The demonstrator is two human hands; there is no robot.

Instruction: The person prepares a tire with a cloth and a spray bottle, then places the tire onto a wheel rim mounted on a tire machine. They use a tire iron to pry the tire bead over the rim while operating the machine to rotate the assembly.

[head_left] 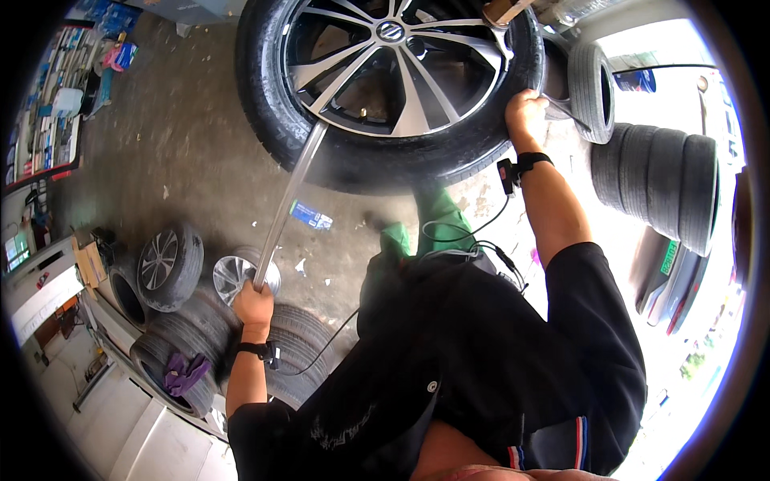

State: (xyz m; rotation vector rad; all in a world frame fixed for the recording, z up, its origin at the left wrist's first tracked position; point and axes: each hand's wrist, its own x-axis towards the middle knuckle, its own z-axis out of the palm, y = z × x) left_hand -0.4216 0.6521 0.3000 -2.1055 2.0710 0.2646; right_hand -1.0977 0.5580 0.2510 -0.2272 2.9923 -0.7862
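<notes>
A large black tire around a black-and-silver alloy wheel lies in front of me. My left hand is closed around the lower end of a long metal tire lever. The lever slants up and to the right, its far end at the tire's inner edge by the rim. My right hand rests at the tire's right side with its fingers curled. A grey bar-like piece extends beside it; whether the hand grips this is unclear. At the rim's upper right sits a metal tool head.
Stacked tires stand on the right, near a lone tire. More tires, a mounted wheel and a purple cloth are at lower left. A blue packet lies on the floor; a loaded shelf is far left.
</notes>
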